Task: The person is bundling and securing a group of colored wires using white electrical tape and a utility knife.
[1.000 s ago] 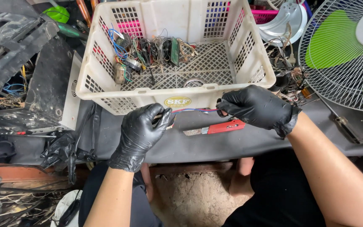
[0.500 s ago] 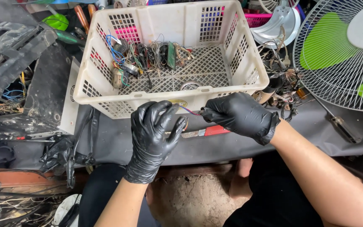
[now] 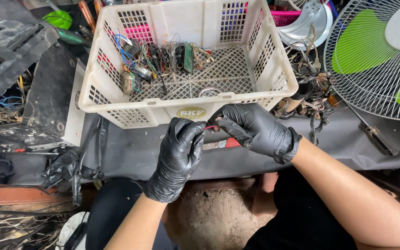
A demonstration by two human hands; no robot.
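1. The left hand [image 3: 179, 155] wore a black glove. Its fingers were pinched onto one end of a thin red wire [image 3: 211, 127].
2. The right hand [image 3: 253, 129] had a black glove too. Its fingers were closed on the other end of the wire, and maybe on a small tool as well, but that part was too dark to tell.
3. The wire sat between the two hands, just in front of the white basket [image 3: 274, 88].
4. The basket stood on a worktop [image 3: 130, 153] covered with a grey sheet. It had holes in its walls. A messy pile of wires and small parts [image 3: 158, 60] lay in its left back part.
5. A red-handled tool [image 3: 228, 143] lay on the grey sheet, under the hands.
6. A fan [image 3: 376, 55] with a white wire cage and green blades lay at the right.
7. A black plastic cover [image 3: 10, 51] lay at the left.
8. More tangled wires [image 3: 309, 92] sat between the basket and the fan.
9. Below the worktop edge was brown dirt floor [image 3: 218, 217].
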